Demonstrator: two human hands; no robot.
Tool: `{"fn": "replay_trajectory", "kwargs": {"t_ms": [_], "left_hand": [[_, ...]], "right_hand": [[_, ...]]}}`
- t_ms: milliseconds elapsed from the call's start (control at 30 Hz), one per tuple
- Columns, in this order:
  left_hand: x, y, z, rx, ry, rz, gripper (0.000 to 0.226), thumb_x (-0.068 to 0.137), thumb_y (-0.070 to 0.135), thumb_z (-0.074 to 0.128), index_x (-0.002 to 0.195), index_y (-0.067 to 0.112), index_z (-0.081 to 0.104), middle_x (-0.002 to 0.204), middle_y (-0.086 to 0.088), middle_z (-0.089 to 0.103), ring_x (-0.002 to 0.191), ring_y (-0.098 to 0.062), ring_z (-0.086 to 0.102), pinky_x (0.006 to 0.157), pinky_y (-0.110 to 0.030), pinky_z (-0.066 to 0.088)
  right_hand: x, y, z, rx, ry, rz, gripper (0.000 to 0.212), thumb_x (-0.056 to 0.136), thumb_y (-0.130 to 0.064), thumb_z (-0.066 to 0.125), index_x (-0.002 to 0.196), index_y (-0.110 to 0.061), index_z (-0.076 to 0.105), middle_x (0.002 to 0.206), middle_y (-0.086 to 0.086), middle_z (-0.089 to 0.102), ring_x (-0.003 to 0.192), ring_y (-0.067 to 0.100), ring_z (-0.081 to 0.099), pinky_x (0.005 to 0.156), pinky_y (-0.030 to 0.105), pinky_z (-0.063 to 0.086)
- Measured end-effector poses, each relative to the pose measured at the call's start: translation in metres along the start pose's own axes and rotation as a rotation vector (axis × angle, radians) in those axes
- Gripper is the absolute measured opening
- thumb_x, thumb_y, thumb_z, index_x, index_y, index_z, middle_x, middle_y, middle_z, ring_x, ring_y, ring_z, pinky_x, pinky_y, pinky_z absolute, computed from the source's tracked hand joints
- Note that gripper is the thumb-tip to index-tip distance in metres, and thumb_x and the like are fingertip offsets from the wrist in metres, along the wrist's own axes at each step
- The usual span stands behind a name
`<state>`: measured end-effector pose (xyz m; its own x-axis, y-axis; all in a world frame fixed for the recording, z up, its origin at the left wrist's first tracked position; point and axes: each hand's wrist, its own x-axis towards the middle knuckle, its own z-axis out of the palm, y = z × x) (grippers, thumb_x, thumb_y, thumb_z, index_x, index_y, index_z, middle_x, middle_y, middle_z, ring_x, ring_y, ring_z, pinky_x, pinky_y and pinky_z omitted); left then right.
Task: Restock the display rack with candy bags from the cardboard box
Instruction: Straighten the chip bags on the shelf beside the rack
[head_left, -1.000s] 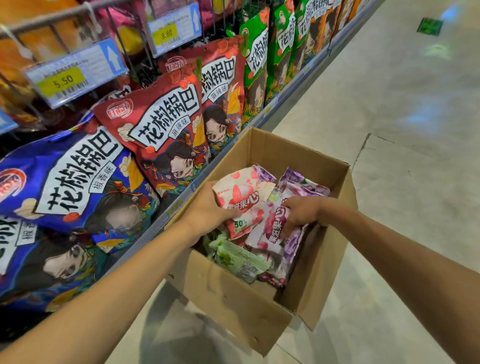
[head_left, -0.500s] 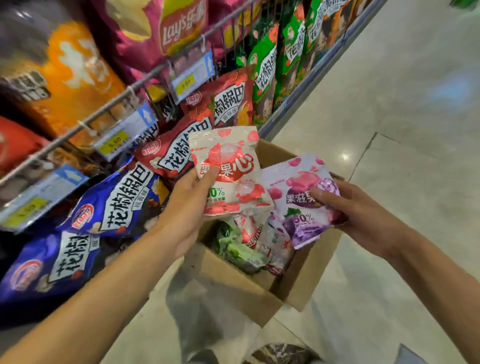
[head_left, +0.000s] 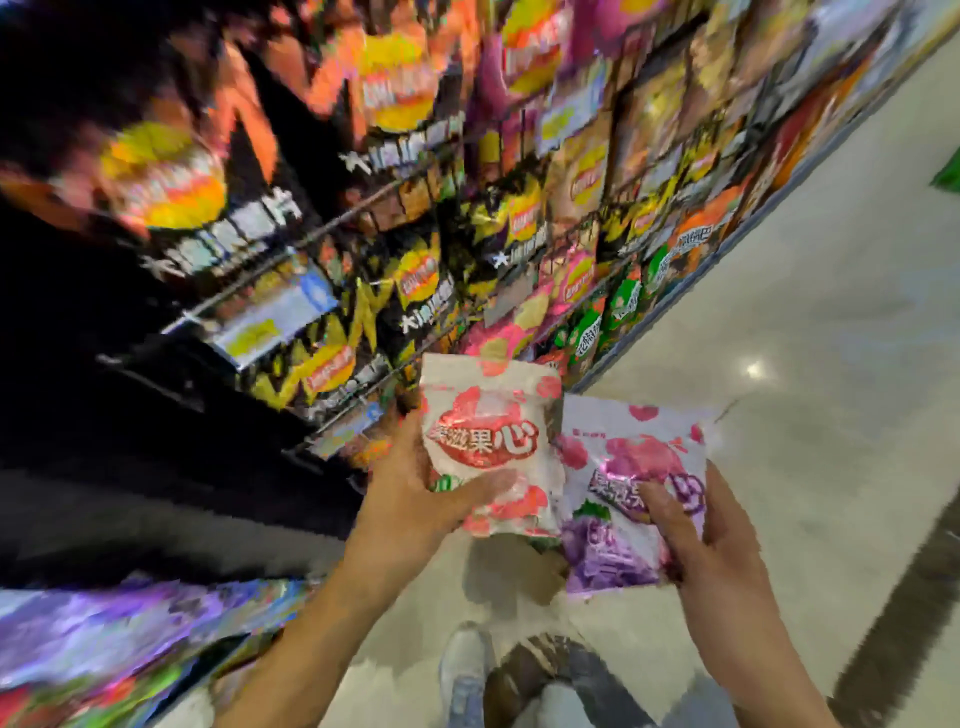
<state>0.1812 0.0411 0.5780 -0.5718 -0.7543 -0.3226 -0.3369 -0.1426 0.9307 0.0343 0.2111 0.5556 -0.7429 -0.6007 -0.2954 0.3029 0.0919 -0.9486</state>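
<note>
Well, we see the big display rack (head_left: 415, 208) first. It is very blurry and full of bright snack bags. It stands above and to the left of both our grips. Next comes the pale, shiny floor (head_left: 805, 364), which lies under our grips and off to the right. Then come two candy bags, held up side by side with their edges meeting. The red and white candy bag (head_left: 488, 431) is clamped in our left grip (head_left: 415, 488). The thumb lies across its front and the fingers curl round behind it. The purple candy bag (head_left: 623, 467) is clamped in our right grip (head_left: 711, 540), just right of the first bag and a bit lower. That thumb presses on its front too, with the fingers round its right edge. Down below both grips we see one grey shoe (head_left: 465, 670) on the floor.
</note>
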Motion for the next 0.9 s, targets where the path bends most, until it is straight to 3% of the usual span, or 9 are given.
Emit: {"fn": "replay_trajectory", "kwargs": {"t_ms": [133, 200, 267, 367, 567, 667, 733, 833, 900], "left_hand": [[-0.071, 0.078, -0.014, -0.090, 0.133, 0.035, 0.045, 0.073, 0.001, 0.079, 0.113, 0.014, 0.063, 0.102, 0.001, 0.077, 0.091, -0.010, 0.073, 0.075, -0.020, 0.057], [-0.107, 0.113, -0.023, -0.150, 0.184, 0.050, 0.026, 0.081, 0.002, 0.071, 0.104, 0.014, 0.067, 0.091, 0.003, 0.078, 0.076, -0.007, 0.073, 0.061, -0.017, 0.054], [-0.137, 0.138, -0.037, -0.183, 0.247, 0.080, 0.018, 0.083, 0.004, 0.069, 0.098, 0.013, 0.069, 0.085, 0.004, 0.078, 0.072, -0.006, 0.073, 0.057, -0.015, 0.053], [-0.172, 0.168, -0.061, -0.217, 0.338, 0.137, 0.024, 0.079, 0.012, 0.072, 0.103, 0.014, 0.070, 0.088, 0.004, 0.078, 0.081, -0.010, 0.075, 0.062, -0.019, 0.056], [-0.233, 0.191, -0.110, -0.267, 0.487, 0.241, 0.031, 0.074, 0.021, 0.073, 0.105, 0.021, 0.070, 0.094, 0.006, 0.078, 0.087, -0.012, 0.075, 0.066, -0.019, 0.057], [-0.259, 0.188, -0.137, -0.307, 0.543, 0.246, 0.039, 0.071, 0.022, 0.075, 0.109, 0.020, 0.068, 0.095, 0.005, 0.078, 0.089, -0.012, 0.074, 0.067, -0.020, 0.058], [-0.275, 0.186, -0.158, -0.332, 0.591, 0.252, 0.045, 0.067, 0.024, 0.076, 0.112, 0.020, 0.067, 0.098, 0.005, 0.078, 0.092, -0.012, 0.074, 0.069, -0.021, 0.057], [-0.296, 0.177, -0.185, -0.367, 0.654, 0.264, 0.044, 0.069, 0.025, 0.075, 0.112, 0.020, 0.067, 0.097, 0.005, 0.078, 0.090, -0.011, 0.074, 0.066, -0.019, 0.057], [-0.311, 0.172, -0.201, -0.387, 0.688, 0.272, 0.042, 0.072, 0.023, 0.075, 0.112, 0.022, 0.066, 0.097, 0.006, 0.078, 0.089, -0.010, 0.074, 0.066, -0.020, 0.058]], "right_hand": [[-0.044, -0.083, 0.018, -0.023, -0.054, -0.026, 0.034, 0.089, -0.002, 0.060, 0.101, -0.033, 0.063, 0.089, -0.023, 0.075, 0.076, -0.011, 0.068, 0.064, 0.008, 0.054], [-0.063, -0.120, 0.028, -0.015, -0.119, -0.031, 0.030, 0.085, 0.002, 0.063, 0.096, -0.025, 0.065, 0.084, -0.019, 0.077, 0.068, -0.008, 0.069, 0.058, 0.010, 0.055], [-0.078, -0.151, 0.040, -0.035, -0.149, -0.039, 0.026, 0.081, 0.002, 0.069, 0.092, -0.021, 0.068, 0.079, -0.017, 0.076, 0.063, -0.003, 0.069, 0.055, 0.011, 0.053], [-0.094, -0.190, 0.060, -0.112, -0.209, -0.056, 0.022, 0.072, -0.016, 0.078, 0.092, -0.018, 0.071, 0.076, -0.010, 0.077, 0.074, 0.012, 0.072, 0.067, 0.028, 0.056], [-0.135, -0.237, 0.120, -0.068, -0.354, -0.144, 0.022, 0.076, -0.009, 0.076, 0.096, -0.015, 0.071, 0.078, -0.005, 0.078, 0.070, 0.004, 0.072, 0.056, 0.013, 0.054], [-0.158, -0.243, 0.149, -0.091, -0.390, -0.201, 0.036, 0.072, -0.014, 0.079, 0.107, -0.013, 0.070, 0.095, 0.005, 0.076, 0.086, 0.016, 0.069, 0.072, 0.022, 0.058], [-0.173, -0.246, 0.169, -0.098, -0.406, -0.214, 0.038, 0.074, -0.006, 0.078, 0.110, -0.010, 0.066, 0.100, 0.007, 0.072, 0.087, 0.013, 0.064, 0.084, 0.029, 0.052], [-0.194, -0.241, 0.197, -0.121, -0.429, -0.245, 0.049, 0.071, -0.005, 0.080, 0.118, -0.009, 0.065, 0.104, 0.005, 0.073, 0.097, 0.021, 0.065, 0.075, 0.010, 0.053], [-0.208, -0.236, 0.211, -0.165, -0.442, -0.280, 0.042, 0.069, -0.005, 0.081, 0.107, -0.017, 0.068, 0.085, -0.012, 0.076, 0.087, 0.010, 0.066, 0.076, 0.009, 0.052]]}}
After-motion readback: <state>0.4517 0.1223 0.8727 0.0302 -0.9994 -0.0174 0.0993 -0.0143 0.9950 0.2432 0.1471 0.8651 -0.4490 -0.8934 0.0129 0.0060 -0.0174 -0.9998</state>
